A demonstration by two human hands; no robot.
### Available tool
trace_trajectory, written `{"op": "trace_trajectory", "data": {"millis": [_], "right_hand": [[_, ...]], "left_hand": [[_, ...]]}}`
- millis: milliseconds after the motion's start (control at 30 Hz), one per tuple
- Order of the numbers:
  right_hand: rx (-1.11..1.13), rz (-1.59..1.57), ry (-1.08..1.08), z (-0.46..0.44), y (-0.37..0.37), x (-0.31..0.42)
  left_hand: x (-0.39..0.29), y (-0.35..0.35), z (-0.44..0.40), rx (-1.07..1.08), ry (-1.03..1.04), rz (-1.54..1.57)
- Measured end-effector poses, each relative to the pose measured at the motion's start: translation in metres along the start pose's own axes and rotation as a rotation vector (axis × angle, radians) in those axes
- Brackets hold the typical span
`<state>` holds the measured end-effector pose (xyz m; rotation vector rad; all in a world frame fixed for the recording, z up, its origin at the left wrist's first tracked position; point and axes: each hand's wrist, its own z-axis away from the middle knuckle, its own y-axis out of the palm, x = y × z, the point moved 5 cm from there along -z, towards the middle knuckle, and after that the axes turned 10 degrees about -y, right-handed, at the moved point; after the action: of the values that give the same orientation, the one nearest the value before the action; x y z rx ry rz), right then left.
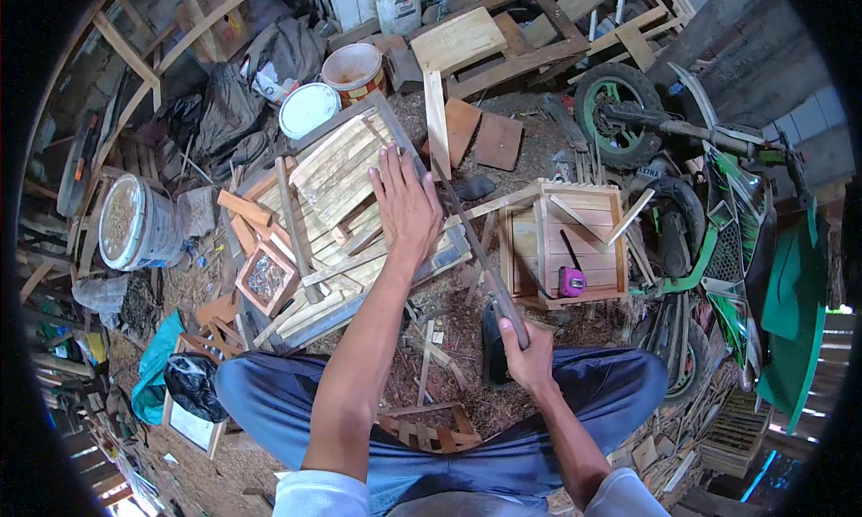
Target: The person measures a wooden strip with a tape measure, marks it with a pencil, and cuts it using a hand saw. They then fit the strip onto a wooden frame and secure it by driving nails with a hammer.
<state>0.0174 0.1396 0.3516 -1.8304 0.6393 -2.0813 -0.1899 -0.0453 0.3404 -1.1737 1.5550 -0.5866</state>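
My left hand (pixel 409 203) presses flat, fingers stretched out, on the right side of a stack of pale wooden slats (pixel 337 180). The stack rests on a larger grey-edged wooden panel (pixel 296 337). My right hand (pixel 528 351) is wrapped round the lower end of a long-bladed tool (pixel 489 279). Its narrow dark blade points up and away, past the right of my left hand. I see it nearly edge-on, so its exact kind is unclear. Whether the blade touches wood is also unclear.
A wooden crate (pixel 588 207) to the right holds a purple tape measure (pixel 571 282). Beyond it stands a green motorbike (pixel 718 247). Buckets (pixel 352 68) stand behind the panel, and another bucket (pixel 135 220) is at left. Scraps and shavings litter the ground.
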Motion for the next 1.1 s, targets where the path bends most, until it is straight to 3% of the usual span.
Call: {"op": "trace_trajectory", "data": {"millis": [300,400,433,500,700,767,867,1100], "right_hand": [[0.011,0.003,0.068,-0.045,0.020,0.026],[0.006,-0.030,0.120,0.005,0.010,0.005],[0.006,0.042,0.022,0.022,0.002,0.005],[0.013,0.057,0.105,0.035,0.000,0.006],[-0.012,0.019,-0.005,-0.054,0.033,0.034],[0.064,0.083,0.119,-0.022,0.016,0.019],[0.075,0.116,0.071,0.033,-0.010,0.016],[0.047,0.037,0.118,-0.047,0.028,0.029]], "left_hand": [[0.002,0.007,0.000,0.021,-0.018,-0.009],[0.002,0.005,-0.002,0.039,-0.025,0.017],[0.003,0.005,-0.002,0.040,-0.033,0.023],[0.005,0.006,-0.003,0.012,-0.026,0.037],[0.002,0.004,-0.003,0.052,-0.027,0.010],[0.001,0.002,-0.005,0.050,-0.024,0.013],[0.001,0.003,-0.004,0.048,-0.042,0.029],[0.000,0.002,-0.004,0.046,-0.039,0.017]]}}
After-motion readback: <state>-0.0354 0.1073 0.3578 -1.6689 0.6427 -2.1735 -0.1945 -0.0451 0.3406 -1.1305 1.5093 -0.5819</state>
